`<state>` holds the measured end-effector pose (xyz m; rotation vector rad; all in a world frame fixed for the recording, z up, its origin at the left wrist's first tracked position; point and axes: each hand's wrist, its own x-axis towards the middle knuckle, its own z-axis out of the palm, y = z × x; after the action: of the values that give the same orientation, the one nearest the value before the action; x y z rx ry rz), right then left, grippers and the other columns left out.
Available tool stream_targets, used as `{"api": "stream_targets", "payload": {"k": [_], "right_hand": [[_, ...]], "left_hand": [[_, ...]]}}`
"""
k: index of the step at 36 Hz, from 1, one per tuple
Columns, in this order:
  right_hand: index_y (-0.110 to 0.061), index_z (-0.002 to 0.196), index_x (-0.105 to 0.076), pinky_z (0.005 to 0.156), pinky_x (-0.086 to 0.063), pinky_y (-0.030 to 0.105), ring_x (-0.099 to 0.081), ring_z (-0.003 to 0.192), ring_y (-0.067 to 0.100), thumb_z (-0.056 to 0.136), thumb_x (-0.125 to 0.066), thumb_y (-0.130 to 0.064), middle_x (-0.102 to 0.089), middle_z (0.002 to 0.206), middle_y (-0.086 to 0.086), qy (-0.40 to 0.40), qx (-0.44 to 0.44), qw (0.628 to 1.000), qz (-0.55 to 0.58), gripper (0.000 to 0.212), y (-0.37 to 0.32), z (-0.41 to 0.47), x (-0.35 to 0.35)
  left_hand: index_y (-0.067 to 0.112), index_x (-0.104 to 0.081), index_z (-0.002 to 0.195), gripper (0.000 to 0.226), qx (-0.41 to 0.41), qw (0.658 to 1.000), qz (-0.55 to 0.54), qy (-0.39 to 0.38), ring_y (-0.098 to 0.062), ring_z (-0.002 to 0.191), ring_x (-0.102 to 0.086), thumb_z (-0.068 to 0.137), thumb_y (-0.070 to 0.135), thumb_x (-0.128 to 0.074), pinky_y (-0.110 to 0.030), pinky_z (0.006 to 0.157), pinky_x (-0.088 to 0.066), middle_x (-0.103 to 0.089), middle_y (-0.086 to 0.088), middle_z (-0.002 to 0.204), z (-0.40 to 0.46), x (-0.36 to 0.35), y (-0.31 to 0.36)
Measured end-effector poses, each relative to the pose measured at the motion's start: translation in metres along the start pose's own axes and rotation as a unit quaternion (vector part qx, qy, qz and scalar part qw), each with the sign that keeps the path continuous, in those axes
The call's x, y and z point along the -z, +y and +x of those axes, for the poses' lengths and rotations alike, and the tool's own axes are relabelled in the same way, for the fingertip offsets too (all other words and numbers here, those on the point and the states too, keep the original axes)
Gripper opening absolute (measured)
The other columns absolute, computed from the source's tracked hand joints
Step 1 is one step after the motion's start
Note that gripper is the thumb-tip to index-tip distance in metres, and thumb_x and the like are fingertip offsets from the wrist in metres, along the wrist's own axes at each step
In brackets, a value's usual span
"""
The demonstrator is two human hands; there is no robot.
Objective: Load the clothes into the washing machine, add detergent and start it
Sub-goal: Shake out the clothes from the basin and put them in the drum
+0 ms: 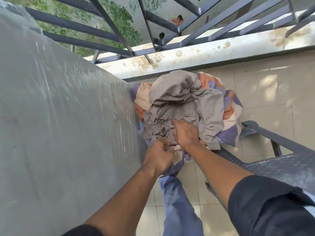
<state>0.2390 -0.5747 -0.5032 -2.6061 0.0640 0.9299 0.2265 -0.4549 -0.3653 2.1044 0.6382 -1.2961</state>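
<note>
A heap of clothes (184,103) lies in the middle of the view: crumpled grey-brown fabric on top of a patterned orange, cream and purple cloth (228,108). My left hand (159,155) grips a bunch of cloth at the near edge of the heap, fingers curled. My right hand (185,133) lies on the grey fabric with its fingers dug into the folds. The washing machine (59,116), under a grey plastic cover, fills the left side right beside the heap. No detergent is in view.
A dark plastic chair (272,160) stands at the right, and the heap appears to sit on its front. Pale floor tiles (272,92) lie beyond. A stained ledge (196,55) and dark metal grille (153,26) close off the far side.
</note>
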Motion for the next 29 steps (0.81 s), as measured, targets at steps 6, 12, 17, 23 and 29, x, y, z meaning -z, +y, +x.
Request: {"api": "stream_targets", "payload": {"k": [6, 12, 17, 23, 29], "right_hand": [[-0.021, 0.113, -0.066, 0.074, -0.054, 0.039, -0.069, 0.097, 0.035, 0.098, -0.058, -0.015, -0.063, 0.107, 0.011, 0.013, -0.014, 1.0, -0.003, 0.018, -0.01, 0.012, -0.007], [-0.022, 0.096, -0.068, 0.082, -0.05, 0.04, -0.058, 0.099, 0.03, 0.093, -0.065, -0.02, -0.055, 0.102, 0.004, 0.06, 0.02, 0.995, 0.074, 0.005, -0.008, -0.013, 0.011], [-0.029, 0.087, -0.061, 0.084, -0.043, 0.04, -0.056, 0.096, 0.022, 0.084, -0.071, -0.014, -0.055, 0.09, -0.012, 0.132, 0.028, 0.982, 0.131, 0.018, -0.01, -0.052, 0.05], [-0.026, 0.087, -0.054, 0.072, -0.051, 0.045, -0.06, 0.076, 0.022, 0.094, -0.065, -0.026, -0.063, 0.079, -0.006, 0.143, 0.056, 0.951, 0.268, 0.013, -0.041, -0.11, 0.113], [-0.026, 0.088, -0.054, 0.069, -0.051, 0.04, -0.059, 0.075, 0.012, 0.093, -0.066, -0.013, -0.06, 0.08, -0.01, 0.165, 0.077, 0.923, 0.338, 0.018, -0.076, -0.194, 0.195]], "left_hand": [[0.021, -0.065, 0.12, 0.02, -0.019, 1.0, -0.005, 0.003, -0.027, 0.118, -0.067, 0.103, 0.015, -0.056, -0.037, 0.102, -0.054, -0.072, -0.008, 0.124, 0.008, -0.008, -0.009], [0.021, -0.063, 0.138, 0.035, -0.008, 1.0, -0.001, 0.015, -0.024, 0.121, -0.066, 0.104, 0.017, -0.057, -0.024, 0.093, -0.048, -0.071, -0.003, 0.129, 0.0, -0.004, -0.016], [0.023, -0.059, 0.128, 0.025, -0.03, 0.998, 0.04, 0.027, -0.025, 0.1, -0.061, 0.103, 0.02, -0.055, -0.027, 0.08, -0.042, -0.066, -0.003, 0.112, -0.027, -0.001, -0.008], [0.019, -0.05, 0.133, 0.047, -0.089, 0.992, 0.0, 0.086, -0.03, 0.11, -0.066, 0.091, 0.026, -0.068, -0.038, 0.089, -0.055, -0.066, -0.007, 0.121, -0.066, 0.012, 0.009], [0.02, -0.059, 0.125, 0.052, -0.154, 0.974, -0.086, 0.141, -0.016, 0.102, -0.065, 0.08, 0.046, -0.065, -0.031, 0.082, -0.049, -0.064, 0.008, 0.109, -0.125, 0.046, 0.028]]}}
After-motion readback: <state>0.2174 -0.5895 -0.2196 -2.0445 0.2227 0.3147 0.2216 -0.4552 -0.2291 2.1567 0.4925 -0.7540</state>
